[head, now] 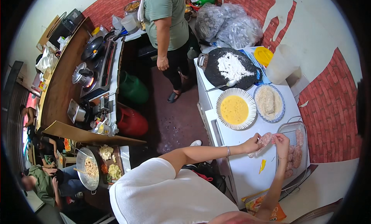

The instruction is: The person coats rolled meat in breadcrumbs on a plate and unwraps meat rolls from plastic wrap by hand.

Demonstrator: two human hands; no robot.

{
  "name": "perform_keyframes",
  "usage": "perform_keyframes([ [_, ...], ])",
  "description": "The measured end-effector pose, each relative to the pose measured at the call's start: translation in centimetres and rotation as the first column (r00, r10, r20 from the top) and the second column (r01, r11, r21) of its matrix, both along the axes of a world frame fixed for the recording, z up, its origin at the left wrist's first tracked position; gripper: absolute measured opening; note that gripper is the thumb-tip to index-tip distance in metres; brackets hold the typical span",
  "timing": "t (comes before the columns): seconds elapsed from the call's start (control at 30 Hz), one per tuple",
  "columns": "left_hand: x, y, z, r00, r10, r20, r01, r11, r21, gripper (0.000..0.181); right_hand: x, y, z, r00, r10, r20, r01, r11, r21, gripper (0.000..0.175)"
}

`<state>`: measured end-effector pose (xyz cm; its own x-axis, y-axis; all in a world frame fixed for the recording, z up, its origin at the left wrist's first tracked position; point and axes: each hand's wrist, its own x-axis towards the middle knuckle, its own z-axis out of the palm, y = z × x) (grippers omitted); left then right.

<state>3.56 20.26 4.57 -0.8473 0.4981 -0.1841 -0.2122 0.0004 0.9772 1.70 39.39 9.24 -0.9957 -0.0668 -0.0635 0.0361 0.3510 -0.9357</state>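
Both my hands hold a pale pink roll of ground meat in clear plastic wrap (264, 141) above the white counter. My left hand (256, 144) grips the wrapped roll along its side, and my right hand (280, 141) pinches the wrap at its upper right end. Just right of my hands, a metal mesh tray (301, 166) holds several raw meat rolls (296, 158). Beyond my hands stand a fluted white plate of beaten egg (234, 108) and a blue-rimmed plate of breadcrumbs (279, 99) with a coated roll (269, 102) on it.
A black griddle (211, 55) with white powder and a spoon (230, 83) lies at the counter's far end, beside a yellow lid (263, 56) and a plastic container (282, 64). A yellow wrapper (262, 166) is near my hands. Another person (168, 26) stands beyond, by a stove (101, 70).
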Motion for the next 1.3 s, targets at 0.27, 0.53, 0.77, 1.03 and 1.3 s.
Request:
perform_keyframes([
  [0.27,0.0,-0.8,0.1,0.994,-0.054,-0.098,0.057,0.998,0.028,0.044,-1.0,0.5,0.2,0.99,-0.142,-0.011,0.141,0.987,-0.071,0.007],
  [0.53,-0.5,-1.0,-0.1,0.99,-0.1,-0.102,0.1,0.995,-0.001,0.04,-0.2,0.2,0.4,0.975,-0.222,0.008,0.221,0.971,-0.095,0.005],
  [0.77,-1.2,0.1,-0.8,0.998,-0.054,0.017,0.052,0.994,0.098,0.039,1.3,-2.0,0.0,0.974,-0.172,-0.146,0.18,0.983,0.04,0.006],
  [1.03,-1.5,-1.0,-2.8,0.997,0.06,0.052,-0.062,0.997,0.036,0.038,-0.1,-3.5,0.0,0.976,-0.017,-0.216,0.057,0.982,0.179,0.005],
  [1.3,0.0,-2.9,-1.5,0.994,0.084,0.077,-0.085,0.996,0.018,0.048,-2.1,-4.2,2.2,0.923,0.351,0.159,-0.357,0.934,0.012,0.035],
])
